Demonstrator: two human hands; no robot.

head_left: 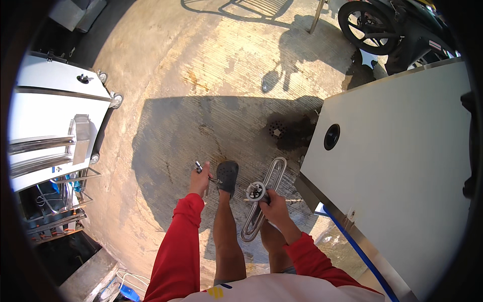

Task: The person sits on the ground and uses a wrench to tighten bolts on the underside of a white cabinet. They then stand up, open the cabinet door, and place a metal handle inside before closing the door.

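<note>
My left hand (pixel 199 180) has its fingers pinching a small metal wrench (pixel 203 170) (light, stiff). My right hand (pixel 271 204) has its fingers wrapped around the flange of a looped heating element (pixel 266 194), held over the concrete floor (pixel 201 90); I judge it rigid, fairly heavy, best gripped at that flange

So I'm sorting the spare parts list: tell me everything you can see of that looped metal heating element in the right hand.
The heating element is a long loop of silvery metal tubing, folded into narrow parallel runs with rounded ends. A round metal flange with small terminals sits across its middle. The right hand grips it just beside that flange, holding it above the concrete floor, one looped end pointing away from the person and the other back toward their legs. Nothing else touches it.
</note>
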